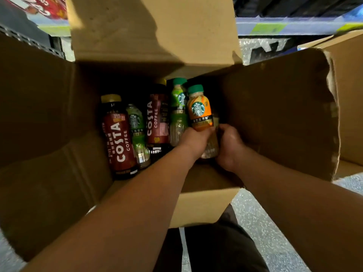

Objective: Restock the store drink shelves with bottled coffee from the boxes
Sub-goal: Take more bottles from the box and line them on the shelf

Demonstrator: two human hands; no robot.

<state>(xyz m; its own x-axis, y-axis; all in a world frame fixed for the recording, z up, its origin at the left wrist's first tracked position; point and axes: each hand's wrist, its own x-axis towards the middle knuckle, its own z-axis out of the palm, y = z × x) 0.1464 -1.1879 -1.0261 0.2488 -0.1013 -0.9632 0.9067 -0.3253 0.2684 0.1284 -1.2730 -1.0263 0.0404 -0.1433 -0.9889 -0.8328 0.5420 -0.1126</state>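
Observation:
I look down into an open cardboard box [275, 114] holding bottled drinks. Both my hands reach inside. My left hand [194, 141] grips the lower part of an orange-labelled Starbucks bottle [199, 108] with a green cap. My right hand [228, 146] curls round a clear bottle [211, 149] just beside and below it, mostly hidden. To the left lie two dark red Costa Coffee bottles [117, 138] [157, 120] and two green-labelled Starbucks bottles [137, 130] [177, 110].
The box flaps stand open on all sides, the far flap [153, 30] rising high. A shelf edge with price strips [294, 26] runs behind it. Another cardboard box [349, 95] sits at the right. Speckled floor [265, 232] lies beneath.

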